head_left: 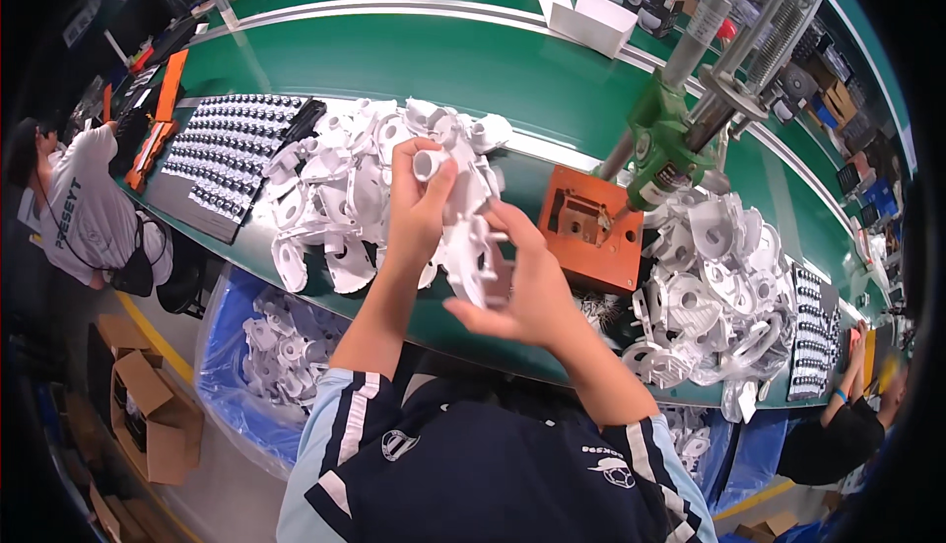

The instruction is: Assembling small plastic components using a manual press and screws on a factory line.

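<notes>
My left hand [419, 210] and my right hand [517, 282] together hold up a white moulded plastic part [469, 237] above the green workbench [512, 80]. The left hand grips its upper end, where a short round tube sticks out; the right hand grips its lower side. Behind the hands lies a heap of the same white plastic parts [345, 188]. An orange metal fixture block [589, 230] sits just right of my hands under a green press tool [670, 144].
A second heap of white parts [714, 292] lies at the right. Trays of small black pieces [229, 154] sit at the left and far right [814, 331]. A blue-lined bin [286, 356] holds more white parts below the bench. Other people work at the left [84, 208] and right [847, 420]. Cardboard boxes [148, 415] stand on the floor.
</notes>
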Available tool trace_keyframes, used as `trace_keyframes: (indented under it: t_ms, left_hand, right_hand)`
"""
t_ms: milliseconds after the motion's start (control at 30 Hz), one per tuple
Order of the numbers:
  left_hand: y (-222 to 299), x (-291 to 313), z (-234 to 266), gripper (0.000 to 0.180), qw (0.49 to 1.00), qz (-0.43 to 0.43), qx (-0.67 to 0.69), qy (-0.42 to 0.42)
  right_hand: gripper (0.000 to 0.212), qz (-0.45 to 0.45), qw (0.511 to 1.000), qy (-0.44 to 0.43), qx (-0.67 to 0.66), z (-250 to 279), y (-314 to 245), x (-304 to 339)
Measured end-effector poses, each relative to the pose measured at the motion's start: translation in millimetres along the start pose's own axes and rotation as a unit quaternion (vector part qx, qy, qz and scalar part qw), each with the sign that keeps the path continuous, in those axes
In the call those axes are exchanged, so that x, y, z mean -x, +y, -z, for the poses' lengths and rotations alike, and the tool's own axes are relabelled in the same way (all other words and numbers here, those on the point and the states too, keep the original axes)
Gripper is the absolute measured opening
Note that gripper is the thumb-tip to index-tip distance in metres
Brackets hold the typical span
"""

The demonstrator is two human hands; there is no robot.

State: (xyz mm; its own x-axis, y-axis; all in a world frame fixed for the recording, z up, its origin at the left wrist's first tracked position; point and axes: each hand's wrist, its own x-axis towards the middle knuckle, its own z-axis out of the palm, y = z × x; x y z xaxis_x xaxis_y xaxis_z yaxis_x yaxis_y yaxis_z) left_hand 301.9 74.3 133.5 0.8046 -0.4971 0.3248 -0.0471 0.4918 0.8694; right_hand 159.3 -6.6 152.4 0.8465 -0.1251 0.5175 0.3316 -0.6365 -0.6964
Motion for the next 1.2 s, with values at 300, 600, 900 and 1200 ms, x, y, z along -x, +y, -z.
trace_keyframes:
  t_ms: [300, 600, 900, 1200]
  left_hand:
    - [55, 36, -25, 0.029, 0.989, -0.109, 0.093, -0.024]
    - [51, 48, -38, 0.038, 0.958, -0.249, 0.036, -0.136]
    - [42, 55, -43, 0.037, 0.969, -0.143, 0.085, -0.183]
    - [36, 57, -42, 0.033, 0.980, -0.148, 0.013, -0.135]
  right_hand:
    - [0.083, -0.008, 0.894, 0.186, -0.407, 29, -28, 8]
    - [0.103, 0.014, 0.969, 0.112, -0.221, 39, -26, 6]
    - [0.117, -0.046, 0.965, -0.002, -0.259, 52, -14, 11]
    - [0.099, -0.182, 0.896, 0.005, -0.405, 47, -17, 22]
